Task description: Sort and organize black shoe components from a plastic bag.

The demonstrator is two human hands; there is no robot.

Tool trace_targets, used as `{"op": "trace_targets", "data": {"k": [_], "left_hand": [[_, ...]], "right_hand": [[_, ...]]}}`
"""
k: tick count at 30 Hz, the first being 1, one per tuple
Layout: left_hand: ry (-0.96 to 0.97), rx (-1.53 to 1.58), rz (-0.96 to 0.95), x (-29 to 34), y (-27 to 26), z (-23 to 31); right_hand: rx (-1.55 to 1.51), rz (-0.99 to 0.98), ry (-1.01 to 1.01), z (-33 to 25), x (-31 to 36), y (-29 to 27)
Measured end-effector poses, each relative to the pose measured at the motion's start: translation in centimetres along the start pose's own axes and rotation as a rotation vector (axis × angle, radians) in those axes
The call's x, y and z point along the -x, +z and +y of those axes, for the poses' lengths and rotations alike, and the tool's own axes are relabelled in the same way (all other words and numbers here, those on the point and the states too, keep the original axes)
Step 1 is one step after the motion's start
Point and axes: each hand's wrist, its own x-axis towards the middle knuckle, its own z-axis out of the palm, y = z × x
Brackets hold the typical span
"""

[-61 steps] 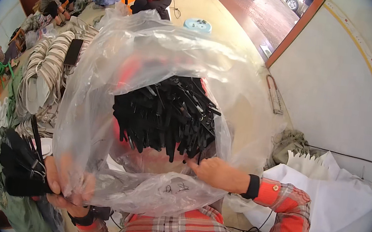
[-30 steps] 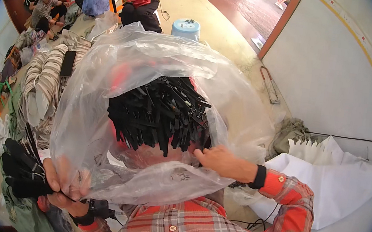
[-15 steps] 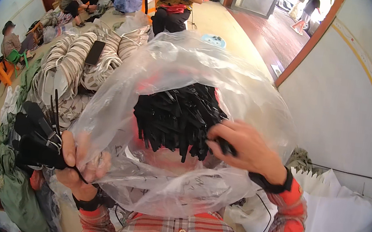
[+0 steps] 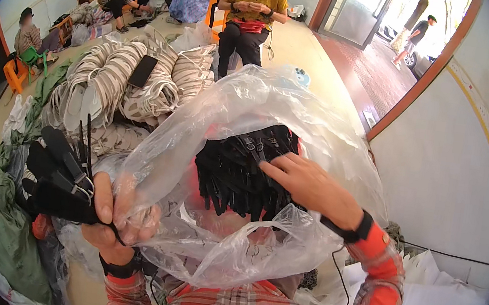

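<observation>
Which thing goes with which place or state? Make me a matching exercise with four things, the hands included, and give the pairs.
Column one
1. Dark phone
2. Left hand
3. Clear plastic bag
4. Right hand

Column two
A. open at the top, around the heaped black strips
B. over the right part of that heap
C. on the pale looped pieces
D. holding a black bundle

Pairs: 1-C, 2-D, 3-A, 4-B
</observation>
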Motion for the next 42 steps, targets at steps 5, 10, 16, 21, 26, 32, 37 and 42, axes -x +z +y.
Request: {"op": "trace_targets", "data": {"k": [5,10,16,21,26,32,37,42], "left_hand": [[0.016,-0.002,-0.023,-0.1,-0.4,-0.3],[0.074,0.022,0.009,0.0,-0.1,-1.5],[-0.044,-0.071,0.088,-2.4,0.5,-0.8],[-0.056,-0.147,0.112,-8.9,-1.1,0.8],[-0.216,0.209,-0.044,-15.3,-0.5,1.7],[-0.074,0.029,0.001,-19.1,2.0,1.6],[0.056,-0.202,-0.232,-17.5,3.9,2.0],[0.130,-0.393,-0.252,-14.1,6.6,-0.1]], "right_hand": [[0.435,0.676,0.414,-1.8,5.5,-4.0],[0.001,0.370,0.919,3.2,12.5,0.4],[-1.781,0.628,1.088,5.9,14.9,5.0],[-2.078,0.846,0.517,13.2,9.1,-2.9],[-1.860,1.135,0.551,14.6,-1.0,-11.3],[-1.992,1.050,0.343,19.9,-5.2,-13.4],[-1.906,0.956,0.200,19.2,-9.3,-16.5],[-1.878,0.880,-0.011,18.4,-12.8,-17.9]]}}
